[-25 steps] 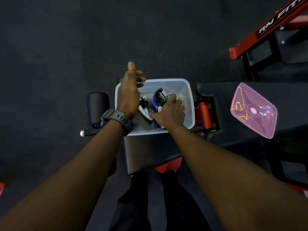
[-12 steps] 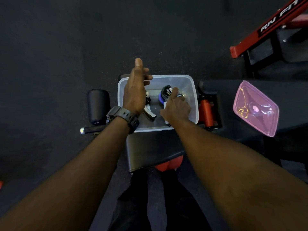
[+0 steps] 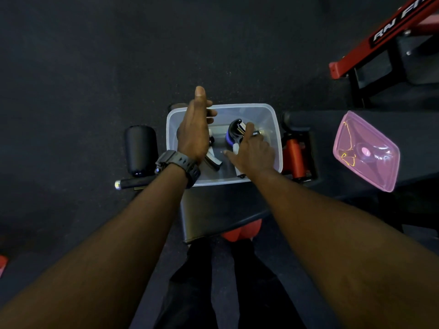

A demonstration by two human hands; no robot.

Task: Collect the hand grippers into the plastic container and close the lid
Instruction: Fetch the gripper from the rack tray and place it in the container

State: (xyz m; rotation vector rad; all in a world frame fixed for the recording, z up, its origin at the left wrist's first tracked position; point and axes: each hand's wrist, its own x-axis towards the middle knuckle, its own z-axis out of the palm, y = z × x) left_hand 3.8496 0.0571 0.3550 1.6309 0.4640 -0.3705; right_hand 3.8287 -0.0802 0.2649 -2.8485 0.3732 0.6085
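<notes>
A clear plastic container [image 3: 273, 129] stands open on the end of a black bench. Inside lies a black and blue hand gripper [image 3: 234, 132] with a metal spring, and a grey-handled hand gripper [image 3: 213, 161] lies partly under my left hand. My left hand [image 3: 193, 129], with a black watch at the wrist, hovers over the container's left rim, fingers straight and apart, holding nothing. My right hand [image 3: 253, 151] is inside the container, fingers loosely spread, fingertips resting on the black and blue gripper. The pink lid [image 3: 365, 150] lies on the bench to the right.
The black bench pad [image 3: 213, 210] carries the container. A black foam roller [image 3: 141, 150] and a metal bar [image 3: 133, 184] stick out on the left. Red frame parts [image 3: 294, 155] sit between container and lid. A red and black machine [image 3: 389, 39] stands at the upper right. Dark floor surrounds everything.
My right hand has loosened from a closed grasp on the black and blue gripper to spread fingers resting on it. My left hand lifted slightly along the left rim.
</notes>
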